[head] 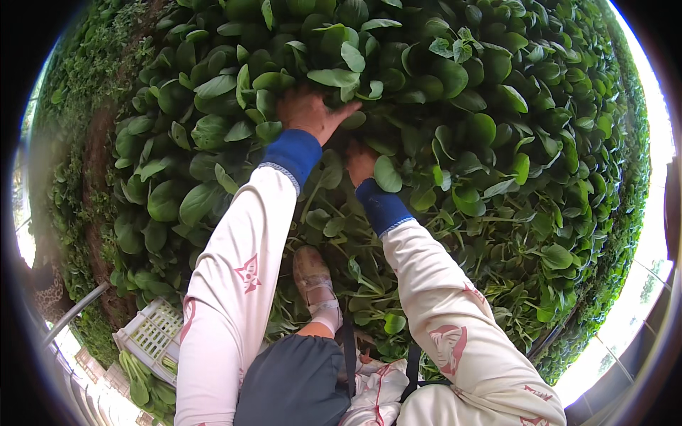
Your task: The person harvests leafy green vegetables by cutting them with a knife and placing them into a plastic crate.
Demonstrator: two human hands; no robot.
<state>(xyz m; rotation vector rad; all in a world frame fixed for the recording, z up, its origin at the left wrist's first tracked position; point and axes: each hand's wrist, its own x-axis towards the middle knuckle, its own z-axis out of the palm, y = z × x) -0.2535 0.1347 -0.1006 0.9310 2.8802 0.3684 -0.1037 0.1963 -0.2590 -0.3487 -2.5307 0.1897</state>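
Note:
Dense leafy greens with broad oval leaves fill the bed in front of me. My left hand reaches in among the upright plants, thumb spread to the right, its fingertips hidden by leaves. Lower and a little to the right, my right hand is sunk between the stems, with a round leaf beside it and most of its fingers out of sight. Whether either hand grips a stem cannot be seen. Both wrists have blue cuffs on pale printed sleeves.
My shoe stands among low, flattened greens below my hands. A white plastic crate sits at the lower left, with picked greens beside it. A bare soil strip runs along the left, near a curved metal bar.

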